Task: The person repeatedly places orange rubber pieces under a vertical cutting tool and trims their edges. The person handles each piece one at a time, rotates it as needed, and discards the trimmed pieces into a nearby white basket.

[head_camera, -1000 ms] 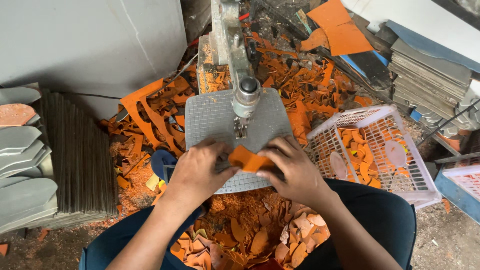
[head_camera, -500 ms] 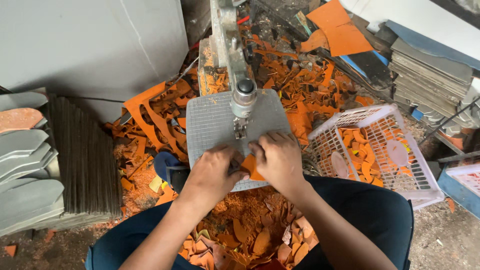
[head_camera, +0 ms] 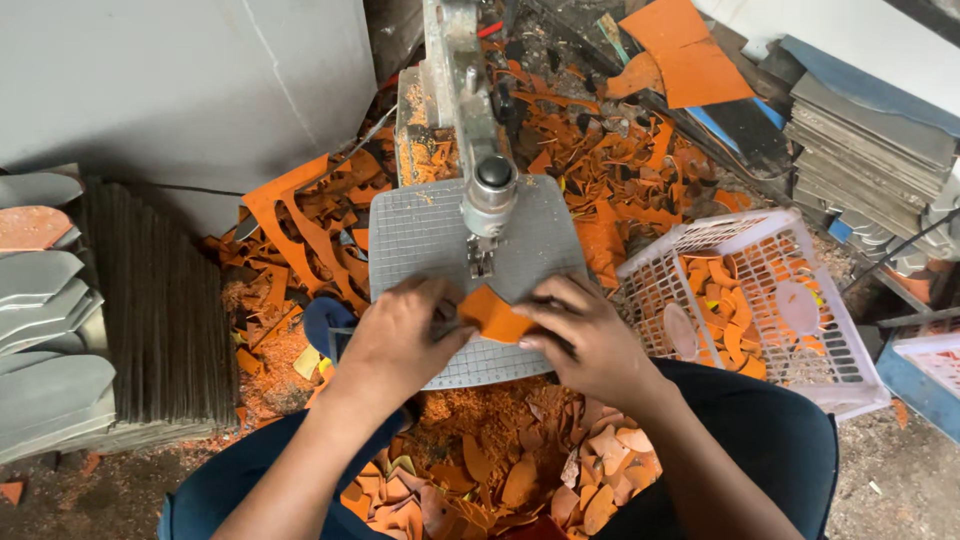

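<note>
Right, 2 hands on 1 orange piece (head_camera: pixel 492 315), flat on the grey grid table (head_camera: pixel 420 235) just below the saw head (head_camera: pixel 488 200). The left hand (head_camera: pixel 400 335) pinches its left edge, the right hand (head_camera: pixel 578 335) clamps the right. Fingertips sit very near the blade line; a slip or a snag could pull them in.

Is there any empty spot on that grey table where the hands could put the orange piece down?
Bare patches lie on the grey gridded table, left and right of the machine head. The near edge is taken by the left hand, right hand and orange piece. All around, orange scraps crowd the floor; the white basket is part full.
</note>
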